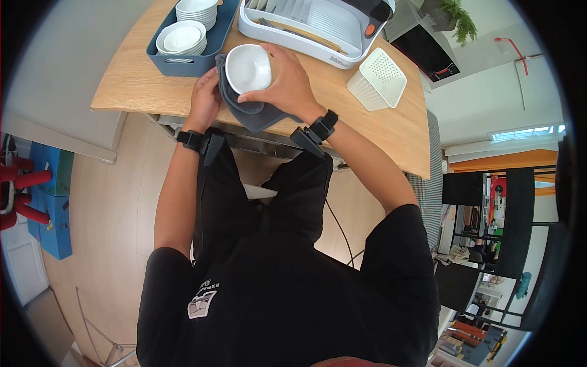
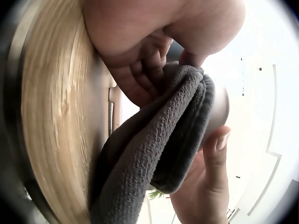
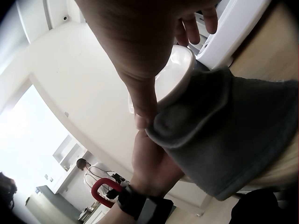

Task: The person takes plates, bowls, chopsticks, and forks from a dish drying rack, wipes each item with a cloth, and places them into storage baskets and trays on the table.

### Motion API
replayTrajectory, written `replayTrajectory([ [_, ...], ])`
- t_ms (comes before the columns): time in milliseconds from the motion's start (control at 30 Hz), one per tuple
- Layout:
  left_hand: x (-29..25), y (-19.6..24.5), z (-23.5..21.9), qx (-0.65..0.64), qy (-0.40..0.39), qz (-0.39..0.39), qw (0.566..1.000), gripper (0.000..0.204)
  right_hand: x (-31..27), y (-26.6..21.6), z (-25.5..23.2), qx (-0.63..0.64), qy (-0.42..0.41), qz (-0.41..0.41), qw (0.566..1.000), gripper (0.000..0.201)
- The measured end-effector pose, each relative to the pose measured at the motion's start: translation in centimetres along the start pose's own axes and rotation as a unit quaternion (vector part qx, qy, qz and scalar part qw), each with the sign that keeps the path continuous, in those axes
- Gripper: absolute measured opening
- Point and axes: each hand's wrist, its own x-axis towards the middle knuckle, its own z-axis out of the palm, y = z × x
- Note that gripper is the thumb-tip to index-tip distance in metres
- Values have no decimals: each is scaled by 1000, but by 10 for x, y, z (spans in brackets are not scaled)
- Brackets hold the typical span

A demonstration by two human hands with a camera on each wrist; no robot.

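Observation:
A white bowl [image 1: 249, 68] is held above the near edge of the table, its inside facing up toward the head camera. My right hand [image 1: 288, 79] grips it from the right, thumb at the near rim. On the other side, my left hand [image 1: 205, 101] pinches a dark grey cloth [image 1: 262, 120] against the bowl. Folds of the cloth [image 2: 154, 135] wrap the bowl's underside and hang toward the wooden table [image 2: 56, 102] in the left wrist view. In the right wrist view, the thumb [image 3: 144, 105] lies along the bowl's rim.
A blue-grey bin [image 1: 183, 66] with stacked white bowls [image 1: 183, 38] stands at the back left. Behind the hands is a white dish rack [image 1: 333, 27] holding chopsticks or similar thin sticks. A perforated cream basket [image 1: 378, 79] stands on the right of the table [image 1: 330, 110].

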Motion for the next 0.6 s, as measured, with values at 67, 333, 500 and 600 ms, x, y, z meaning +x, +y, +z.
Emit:
replayTrajectory([
  [67, -1, -1, 2, 13, -4, 14, 1000, 32, -2, 5, -1, 11, -8, 40, 999, 105],
  [333, -2, -2, 9, 51, -25, 44, 997, 24, -9, 22, -1, 13, -31, 44, 998, 101],
  [500, -1, -4, 9, 69, -14, 57, 996, 23, -15, 20, 0, 4, -50, -1, 999, 68],
  [600, -2, -4, 9, 99, -16, 56, 993, 23, -16, 16, 0, 71, -112, 94, 987, 43],
])
